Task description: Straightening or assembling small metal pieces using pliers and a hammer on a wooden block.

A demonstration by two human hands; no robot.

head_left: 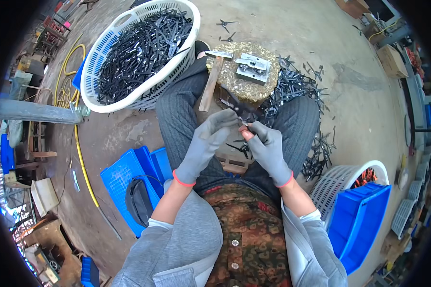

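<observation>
A: Clock set from the seated worker: twelve is straight ahead. Where's the piece in hand?

B: A dark, plier-shaped metal piece [244,111], off the floor between the two gloved hands, blurred. It lies at eleven from the right hand [269,149], right by the fingertips, and at two from the left hand [203,143].

A: Grip?

B: Right: thumb and fingers pinched together on the piece's near end; bare skin shows at the thumb tip. Left: fingers bent, tips close against the piece. Whether they grip it, I cannot tell from here.

A: Ahead of the hands?

B: At twelve, a round, mottled stump [229,82]. On it, a steel block fixture [252,74], and to that block's left a hammer [212,81], head on the stump, wooden handle hanging past the edge toward the worker.

A: And around?

B: At one, a loose heap of black plier-shaped pieces [297,88] on the floor beside the stump. At eleven, a white slatted basket [111,109] piled high with similar ones. At nine, blue plastic crates [124,173]. Near four, a blue bin [363,227], tilted against a second white basket [328,187] with orange-red pieces inside.
</observation>
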